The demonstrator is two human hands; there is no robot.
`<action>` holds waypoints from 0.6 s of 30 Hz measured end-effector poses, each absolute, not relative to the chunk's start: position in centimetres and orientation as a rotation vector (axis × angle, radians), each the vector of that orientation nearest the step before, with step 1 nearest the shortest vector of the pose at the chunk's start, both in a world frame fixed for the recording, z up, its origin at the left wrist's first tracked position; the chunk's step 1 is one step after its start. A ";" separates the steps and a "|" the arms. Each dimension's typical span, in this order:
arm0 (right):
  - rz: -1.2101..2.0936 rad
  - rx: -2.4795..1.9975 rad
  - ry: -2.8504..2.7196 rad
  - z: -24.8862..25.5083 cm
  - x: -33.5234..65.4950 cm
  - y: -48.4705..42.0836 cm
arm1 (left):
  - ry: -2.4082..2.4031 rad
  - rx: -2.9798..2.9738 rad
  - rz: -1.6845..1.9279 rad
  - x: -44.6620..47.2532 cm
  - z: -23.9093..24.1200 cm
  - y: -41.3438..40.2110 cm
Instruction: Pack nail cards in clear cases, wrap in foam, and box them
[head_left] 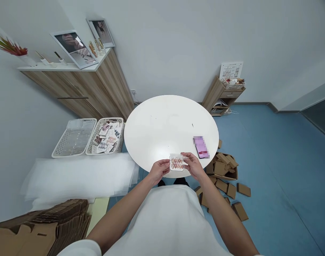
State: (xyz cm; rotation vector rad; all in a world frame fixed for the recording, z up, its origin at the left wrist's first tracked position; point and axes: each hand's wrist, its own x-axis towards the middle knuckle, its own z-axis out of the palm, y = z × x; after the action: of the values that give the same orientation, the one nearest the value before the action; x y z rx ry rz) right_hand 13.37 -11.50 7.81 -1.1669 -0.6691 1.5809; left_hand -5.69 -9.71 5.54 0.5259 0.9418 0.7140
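Note:
Between my two hands, over the near edge of the round white table (162, 121), is a clear plastic case of press-on nails (177, 163). Two rows of pinkish, decorated nails show in it. My left hand (160, 170) pinches the case at its left edge. Thumb and fingers of my right hand (192, 164) close on its right side and upper right corner. A phone (201, 147) with a blurred purple screen lies on the table, beyond my right hand.
Left of the table stand a white basket of nail cards (106, 137) and a basket of clear plastic cases (75, 138). Translucent sheets (79, 176) and flattened cardboard (45, 224) lie nearer. Small brown boxes (240, 211) fill a carton and litter the floor at right.

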 end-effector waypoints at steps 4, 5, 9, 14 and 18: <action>1.570 -1.193 -0.705 7.6 13.8 -11.3 | 0.942 0.503 0.731 -5.1 5.7 -9.3; 1.560 -1.196 -0.714 7.5 14.0 -11.2 | 0.944 0.499 0.738 -4.9 5.7 -9.2; 1.520 -1.234 -0.764 7.4 14.8 -10.7 | 0.953 0.472 0.770 -3.8 6.0 -9.0; 1.502 -1.311 -0.859 7.7 16.4 -10.1 | 0.942 0.435 0.783 -2.4 6.6 -9.0; 1.530 -1.283 -0.912 8.3 17.4 -9.8 | 0.947 0.499 0.782 -1.7 7.3 -8.9</action>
State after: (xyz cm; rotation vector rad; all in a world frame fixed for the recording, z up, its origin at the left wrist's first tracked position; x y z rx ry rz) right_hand 17.44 -9.84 8.35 -1.2827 -0.9116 1.5295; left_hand -1.69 -8.88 7.27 0.4995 0.9468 0.7815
